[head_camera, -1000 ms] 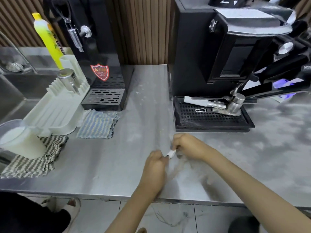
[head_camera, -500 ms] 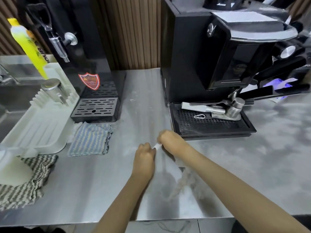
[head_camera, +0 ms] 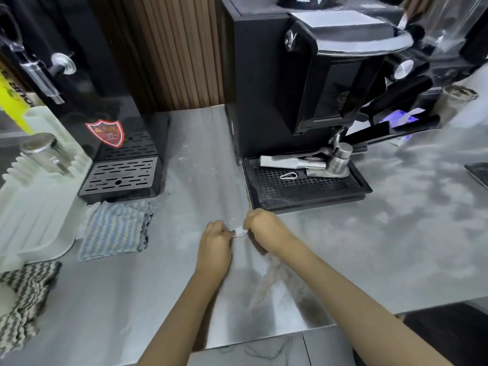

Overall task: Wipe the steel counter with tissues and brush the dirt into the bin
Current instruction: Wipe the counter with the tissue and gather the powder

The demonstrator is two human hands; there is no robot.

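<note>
**A:** How are the hands set?

**B:** Both are curled tight. The left hand (head_camera: 215,244) and the right hand (head_camera: 260,227) sit almost knuckle to knuckle. Each pinches one end of a small white tissue (head_camera: 239,231) between thumb and fingertips. Only a scrap of it shows in the gap between them, and they hold nothing else.

**A:** Where is that?

**B:** Low over the middle of the steel counter (head_camera: 383,233), just at the near left corner of the drip tray (head_camera: 303,191) under the black coffee machine (head_camera: 264,88). I cannot tell whether the tissue touches the steel.

**A:** Any dirt?

**B:** A pale brownish streak of dirt (head_camera: 269,280) lies on the counter nearer than the hands, beside the right forearm. A striped cloth (head_camera: 116,229) lies well to the left.

**A:** What differs from a second ago?

**B:** The pinch is the same, with both hands on the tissue. The pair has moved farther away, from open counter up to the tray's edge. The streak was right by the hands then and now lies nearer than them.
</note>
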